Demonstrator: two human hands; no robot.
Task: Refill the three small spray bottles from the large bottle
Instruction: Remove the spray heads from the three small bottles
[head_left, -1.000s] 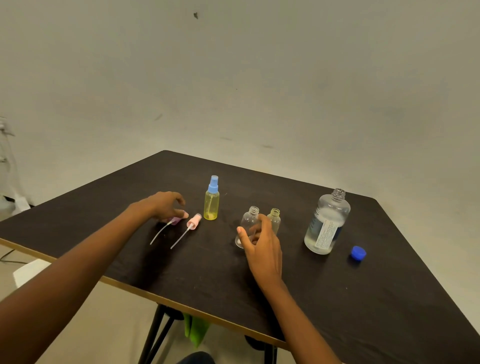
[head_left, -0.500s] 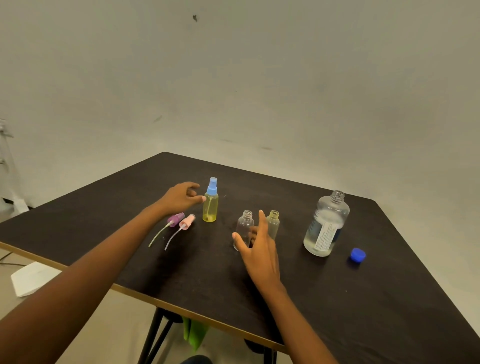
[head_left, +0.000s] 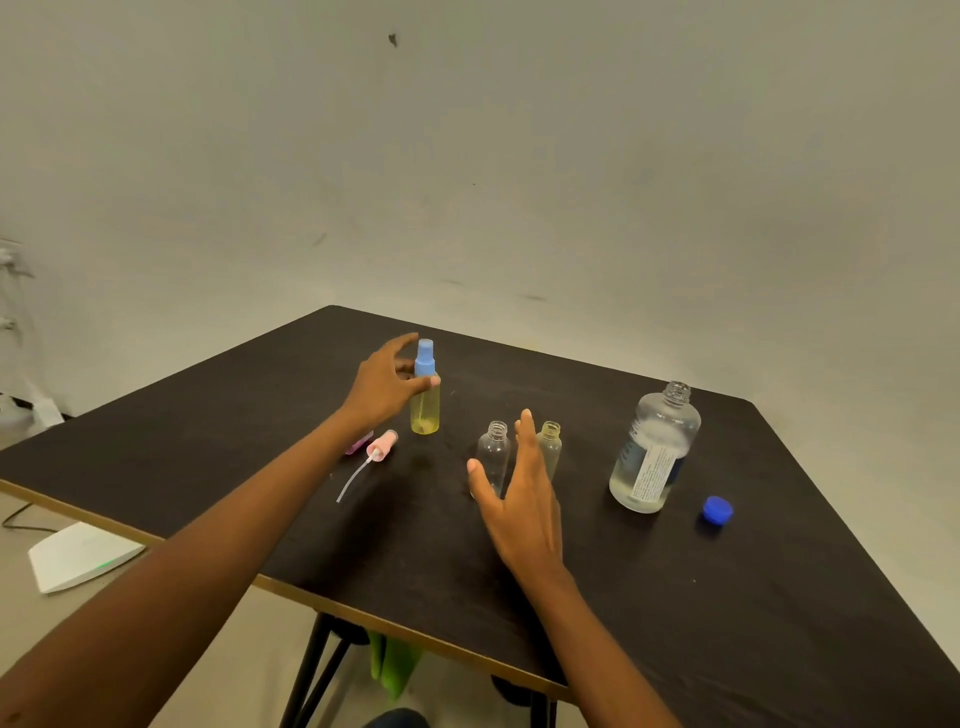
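Your left hand (head_left: 387, 382) curls around the capped yellow spray bottle (head_left: 425, 405), fingers not clearly clamped; two pump heads (head_left: 382, 447) lie loose beside it. Your right hand (head_left: 519, 499) hovers spread before two uncapped, seemingly empty clear bottles (head_left: 492, 457). The large bottle (head_left: 655, 449) stands open, blue cap (head_left: 718, 510) off: judging by this, pouring hasn't begun.

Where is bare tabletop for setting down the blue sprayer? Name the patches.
Free: between yellow bottle and clear bottle; between large bottle and tinted bottle; the near table. Crowded: by the pink sprayer, under the left hand.
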